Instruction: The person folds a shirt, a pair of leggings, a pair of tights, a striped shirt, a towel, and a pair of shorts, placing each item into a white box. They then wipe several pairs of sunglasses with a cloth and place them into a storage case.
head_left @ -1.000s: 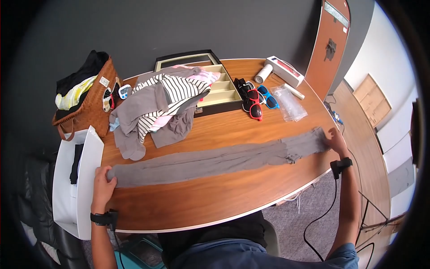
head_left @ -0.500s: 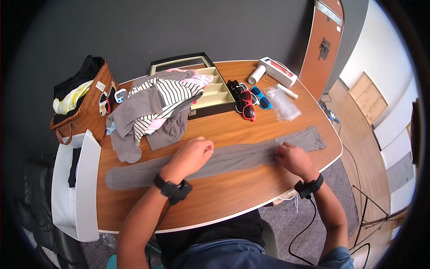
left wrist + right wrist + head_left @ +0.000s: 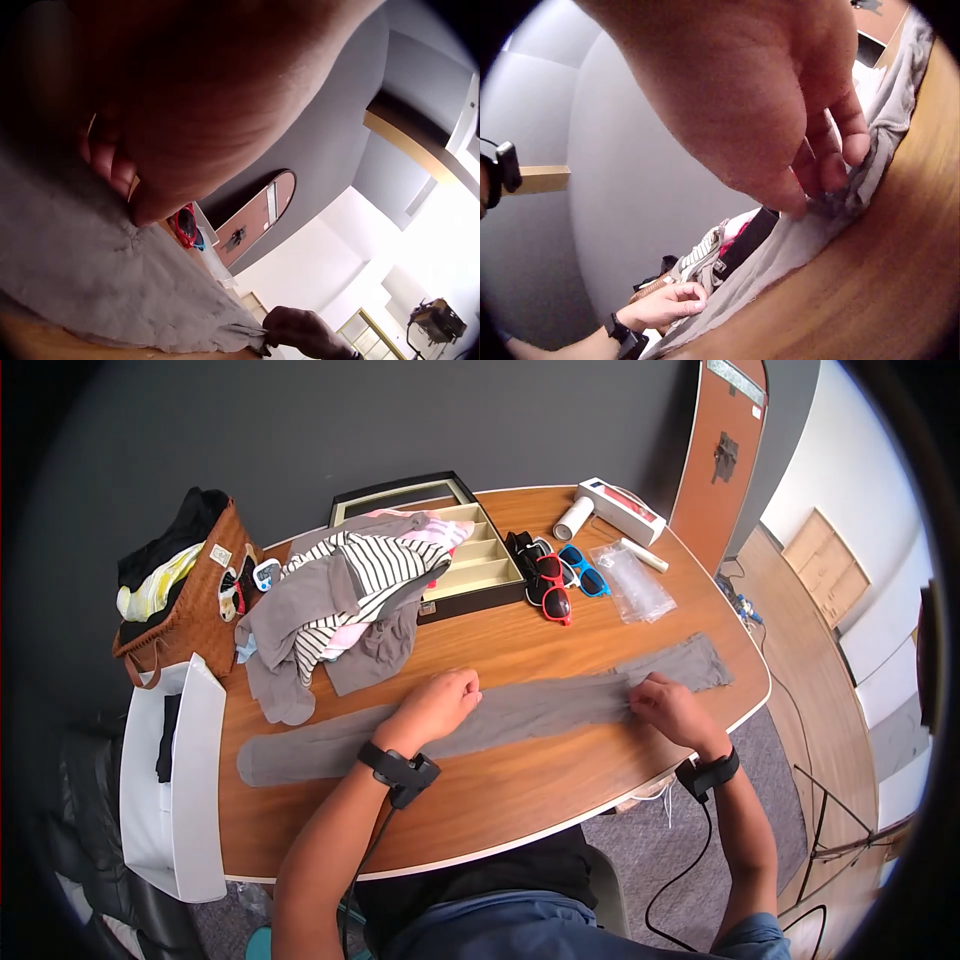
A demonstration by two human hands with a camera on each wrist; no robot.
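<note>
Grey tights lie stretched in a long flat strip across the table, one end rounded at the left. My left hand pinches their upper edge left of the middle; in the left wrist view the cloth puckers at the thumb tip. Farther right, my right hand pinches the tights near the wider end, and folds run out from its fingertips in the left wrist view. Beyond that hand, the wide end lies flat on the tabletop.
Behind the tights sits a clothes pile, overlapping a compartment case. Sunglasses, a plastic bag and a white box lie back right. At left stand a brown basket and a white bin.
Both hands have left the two ends of the tights and come inward, the left one moving right and the right one moving left. Over the last half second they shift only slightly.
</note>
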